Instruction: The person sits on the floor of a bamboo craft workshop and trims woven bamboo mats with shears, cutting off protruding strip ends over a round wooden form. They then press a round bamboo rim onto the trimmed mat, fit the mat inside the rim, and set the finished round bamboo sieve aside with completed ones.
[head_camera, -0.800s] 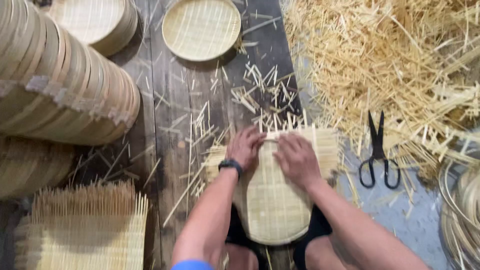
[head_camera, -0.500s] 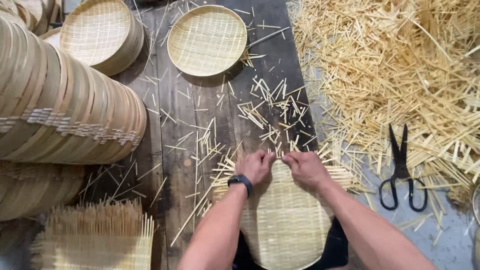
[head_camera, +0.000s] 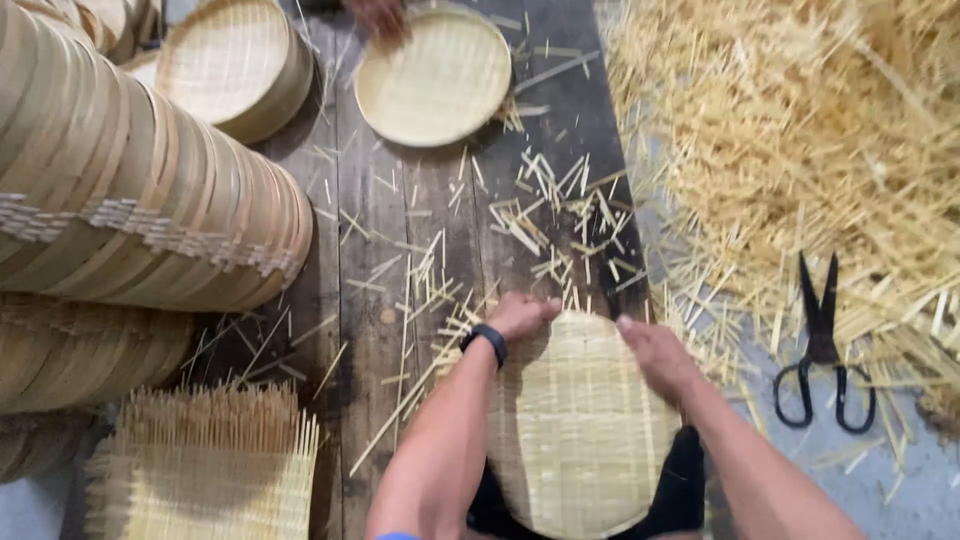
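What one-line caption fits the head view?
Both hands, left hand and right hand, press a round woven bamboo tray beside black scissors.

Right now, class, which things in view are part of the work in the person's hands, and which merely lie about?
In hand:
left hand and right hand, both on the far edge of the round woven bamboo mat.

Lying about:
black scissors; heap of bamboo strips; finished round tray; stacked bamboo rims; untrimmed woven mat; another person's hand.

Bare forearms, a black wristband (head_camera: 486, 341) on the left wrist, a blue sleeve edge (head_camera: 398, 536).
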